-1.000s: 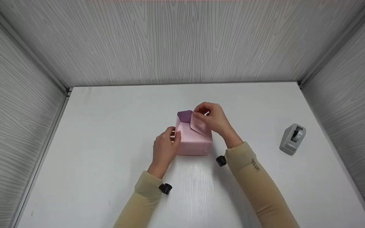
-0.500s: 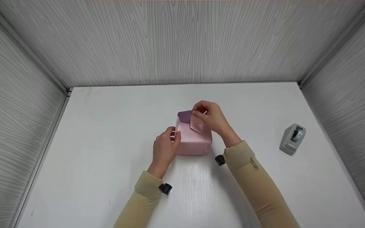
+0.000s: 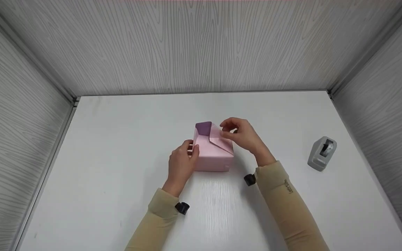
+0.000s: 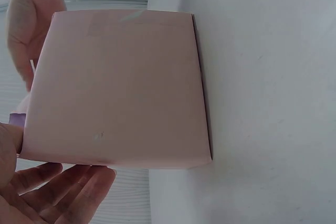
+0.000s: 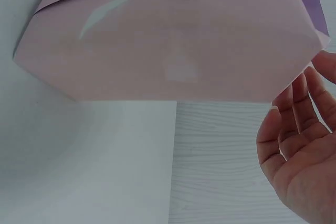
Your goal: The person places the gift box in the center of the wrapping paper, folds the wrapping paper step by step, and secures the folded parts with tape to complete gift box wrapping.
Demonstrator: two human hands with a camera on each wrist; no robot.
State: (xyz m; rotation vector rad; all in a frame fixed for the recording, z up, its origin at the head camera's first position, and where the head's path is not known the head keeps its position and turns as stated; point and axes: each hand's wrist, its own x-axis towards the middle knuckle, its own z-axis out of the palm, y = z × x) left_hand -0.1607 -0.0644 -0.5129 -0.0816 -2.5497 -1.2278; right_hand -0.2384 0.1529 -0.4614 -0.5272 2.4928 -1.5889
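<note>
A pink paper box (image 3: 213,153) with a purple inside sits on the white table, its purple interior showing at the far left corner. My left hand (image 3: 183,164) grips the box's left side, thumb over the upper edge; in the left wrist view its fingers (image 4: 79,192) lie along that side. A folded flap (image 3: 218,137) slants over the box's right half. Beside that flap is my right hand (image 3: 243,136), its fingers loosely bent with nothing seen between them. The right wrist view has the right hand (image 5: 310,150) at the box's corner; whether it touches is unclear.
A grey tape dispenser (image 3: 322,153) stands toward the right of the table (image 3: 117,153). Wood-grained panels (image 3: 201,48) wall in the back and both sides. Each sleeve carries a small black wrist device (image 3: 182,207).
My right hand has let go of the flap's upper edge and shifted right and toward me. The flap has settled slightly. The left hand and the box have stayed put.
</note>
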